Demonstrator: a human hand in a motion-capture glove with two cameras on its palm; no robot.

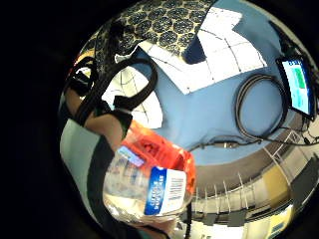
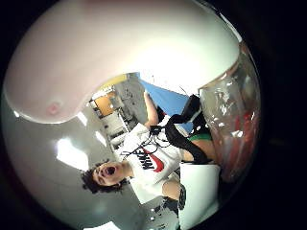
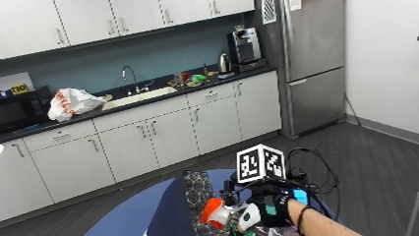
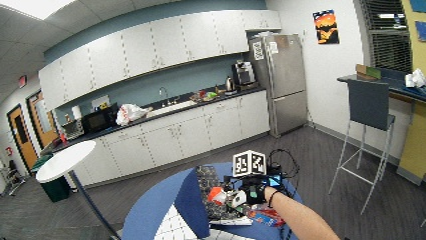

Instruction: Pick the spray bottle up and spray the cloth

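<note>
- While the gloved right hand point(image 3: 272, 212) has its fingers curled round the spray bottle point(image 3: 219, 215), the bottle is off the blue table point(image 3: 150, 211) with its orange head toward the patterned cloth point(image 3: 196, 191), probably so the nozzle can reach it.
- From the little-finger side, the bottle point(image 1: 149, 184) sits against the palm: clear body, orange top, a white and blue label with a barcode.
- The cloth point(image 1: 164, 22) lies on the table point(image 1: 219, 114) beside white gridded sheets point(image 1: 214, 55), dark with a ring pattern.
</note>
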